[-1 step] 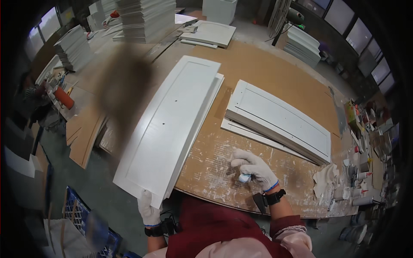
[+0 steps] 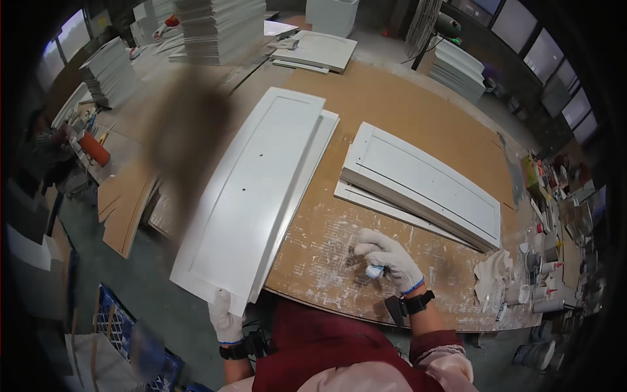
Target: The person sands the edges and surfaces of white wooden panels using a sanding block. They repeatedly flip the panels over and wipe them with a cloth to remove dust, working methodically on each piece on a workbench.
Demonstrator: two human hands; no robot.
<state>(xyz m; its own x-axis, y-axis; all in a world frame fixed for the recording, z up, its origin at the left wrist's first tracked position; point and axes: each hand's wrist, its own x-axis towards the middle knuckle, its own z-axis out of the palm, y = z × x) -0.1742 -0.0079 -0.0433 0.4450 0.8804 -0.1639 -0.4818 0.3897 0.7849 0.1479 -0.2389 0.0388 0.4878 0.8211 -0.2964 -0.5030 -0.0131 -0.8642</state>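
Observation:
A long white cabinet door panel (image 2: 251,176) with a recessed border and two small dark holes lies at the left, on top of another white panel (image 2: 312,157). My left hand (image 2: 225,312), in a white knit glove, is closed on the near corner of the top panel, with its thumb on the face. To the right, my gloved right hand (image 2: 390,258) hovers above the paint-marked table (image 2: 313,261), its fingers curled round a small white and light-blue object (image 2: 373,271) whose kind I cannot make out. The right hand touches neither panel.
A second stack of white panels (image 2: 421,179) lies beyond my right hand. A crumpled cloth (image 2: 493,271) and several bottles (image 2: 548,306) line the right edge. Blue crates (image 2: 114,313) stand at lower left. A dark blur (image 2: 192,127) covers part of the left.
The far end of the top left panel has shifted a little leftward, baring more of the panel beneath. My hands have hardly moved.

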